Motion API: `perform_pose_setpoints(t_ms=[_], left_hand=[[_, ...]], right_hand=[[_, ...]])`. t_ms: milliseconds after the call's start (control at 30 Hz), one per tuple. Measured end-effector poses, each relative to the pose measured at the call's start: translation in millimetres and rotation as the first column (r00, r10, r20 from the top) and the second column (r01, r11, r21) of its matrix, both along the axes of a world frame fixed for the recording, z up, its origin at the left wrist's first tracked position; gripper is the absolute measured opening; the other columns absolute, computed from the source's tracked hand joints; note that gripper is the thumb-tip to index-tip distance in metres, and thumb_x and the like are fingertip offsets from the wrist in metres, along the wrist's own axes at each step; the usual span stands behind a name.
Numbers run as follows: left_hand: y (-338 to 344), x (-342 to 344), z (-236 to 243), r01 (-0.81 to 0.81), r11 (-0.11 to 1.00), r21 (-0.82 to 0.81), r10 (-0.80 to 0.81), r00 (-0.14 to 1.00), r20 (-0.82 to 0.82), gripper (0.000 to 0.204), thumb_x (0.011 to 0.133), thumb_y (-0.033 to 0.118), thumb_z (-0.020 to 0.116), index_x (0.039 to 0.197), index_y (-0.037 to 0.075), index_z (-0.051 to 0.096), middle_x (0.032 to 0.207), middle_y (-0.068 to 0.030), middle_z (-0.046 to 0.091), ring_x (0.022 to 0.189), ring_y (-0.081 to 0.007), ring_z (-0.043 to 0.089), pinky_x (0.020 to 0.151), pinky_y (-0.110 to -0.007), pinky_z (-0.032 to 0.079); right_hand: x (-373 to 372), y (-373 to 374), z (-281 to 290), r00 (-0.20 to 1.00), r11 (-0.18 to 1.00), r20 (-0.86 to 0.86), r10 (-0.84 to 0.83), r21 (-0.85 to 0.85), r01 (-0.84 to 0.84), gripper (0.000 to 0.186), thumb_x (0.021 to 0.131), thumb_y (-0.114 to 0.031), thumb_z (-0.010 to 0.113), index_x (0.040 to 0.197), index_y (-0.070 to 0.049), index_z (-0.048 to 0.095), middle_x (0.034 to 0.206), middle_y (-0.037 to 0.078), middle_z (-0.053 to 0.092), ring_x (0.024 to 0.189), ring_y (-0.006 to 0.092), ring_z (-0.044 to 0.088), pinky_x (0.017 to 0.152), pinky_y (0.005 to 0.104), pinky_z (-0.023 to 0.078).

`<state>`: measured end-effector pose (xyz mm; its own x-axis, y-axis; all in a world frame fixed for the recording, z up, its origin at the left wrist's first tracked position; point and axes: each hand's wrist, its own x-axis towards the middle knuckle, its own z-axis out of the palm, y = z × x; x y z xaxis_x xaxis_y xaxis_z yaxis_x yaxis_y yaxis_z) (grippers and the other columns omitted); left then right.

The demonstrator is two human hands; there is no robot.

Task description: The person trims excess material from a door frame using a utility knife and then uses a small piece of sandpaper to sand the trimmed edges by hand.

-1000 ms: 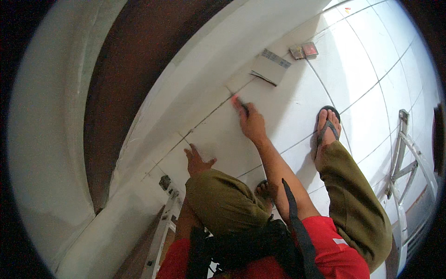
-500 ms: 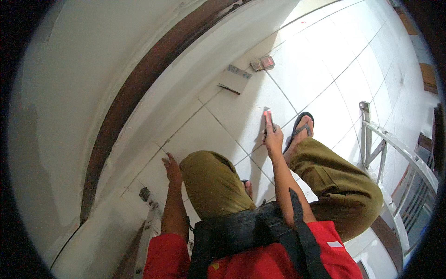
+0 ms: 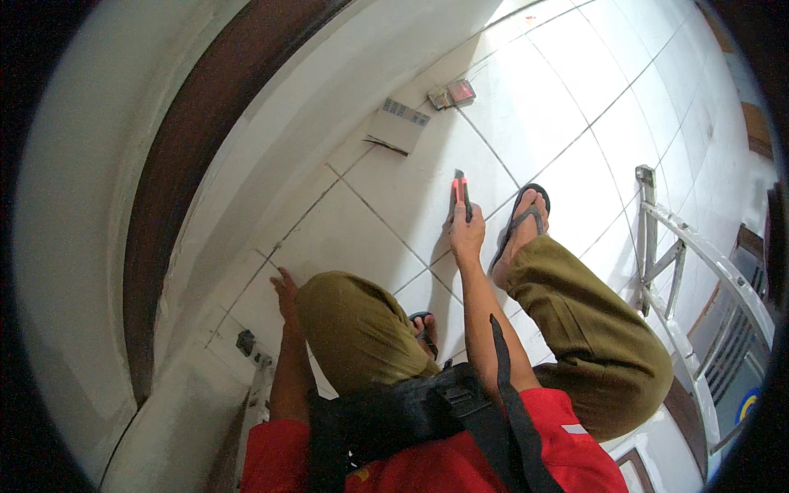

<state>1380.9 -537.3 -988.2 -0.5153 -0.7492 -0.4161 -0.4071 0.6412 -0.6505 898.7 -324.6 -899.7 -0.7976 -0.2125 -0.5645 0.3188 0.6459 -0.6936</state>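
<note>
In my right hand (image 3: 468,232) is a red and black utility knife (image 3: 460,189), its grey tip pointing away from me over the white floor tiles (image 3: 370,222). The fingers are wrapped round its near end. My left hand (image 3: 285,292) is beside my left knee, low by the tiles near the wall, with its fingers apart and nothing seen in it. Whether it touches the floor I cannot tell. Beyond the knife, a whitish folded card or sheet (image 3: 399,127) lies near the wall, beside a small red and brown block-like thing (image 3: 452,94).
A white wall with a dark brown band (image 3: 193,156) curves along the left. On the right stands a metal ladder (image 3: 686,234). Another metal frame with a dark foot (image 3: 246,341) is at lower left. My sandalled right foot (image 3: 524,218) rests right of the knife.
The whole view has shifted a little, so the floor things sit further left and higher. The knife shows more fully above my right hand. My left hand stays beside the knee.
</note>
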Motion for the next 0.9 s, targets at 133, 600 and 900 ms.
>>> perform_pose_setpoints(t_ms=[133, 600, 900], left_hand=[[-8, -39, 35, -0.091, 0.951, 0.294, -0.025, 0.930, 0.368, 0.084, 0.117, 0.044, 0.044, 0.176, 0.001, 0.003, 0.180, -0.0297, 0.017, 0.164, -0.0557, 0.019, 0.135, -0.055, 0.023], [-11, 19, -18, 0.170, 0.983, 0.075, -0.185, 0.942, 0.280, 0.078, 0.115, 0.026, 0.052, 0.177, 0.006, 0.010, 0.179, -0.0284, 0.023, 0.158, -0.0521, 0.036, 0.129, -0.049, 0.037], [-9, 8, -5, -0.286, 0.853, 0.436, 0.411, 0.883, -0.224, 0.086, 0.112, 0.021, 0.061, 0.175, -0.001, 0.006, 0.175, -0.0404, 0.018, 0.156, -0.0539, 0.038, 0.125, -0.046, 0.044]], right_hand=[[0, -9, 6, 0.990, 0.994, -0.097, 0.098, 0.057, -0.093, 0.041, 0.108, -0.042, 0.063, 0.119, -0.003, 0.070, 0.095, 0.027, 0.075, 0.093, 0.0453, 0.074, 0.087, 0.0520, 0.056], [3, -2, 14, 0.991, 0.994, -0.134, -0.029, 0.098, 0.043, 0.034, 0.110, -0.034, 0.062, 0.114, -0.001, 0.069, 0.087, 0.020, 0.071, 0.080, 0.0310, 0.068, 0.076, 0.0455, 0.054], [11, -8, 17, 0.991, 0.997, -0.132, -0.013, 0.079, 0.024, 0.037, 0.110, -0.036, 0.063, 0.112, 0.001, 0.068, 0.087, 0.020, 0.069, 0.081, 0.0305, 0.068, 0.078, 0.0451, 0.054]])
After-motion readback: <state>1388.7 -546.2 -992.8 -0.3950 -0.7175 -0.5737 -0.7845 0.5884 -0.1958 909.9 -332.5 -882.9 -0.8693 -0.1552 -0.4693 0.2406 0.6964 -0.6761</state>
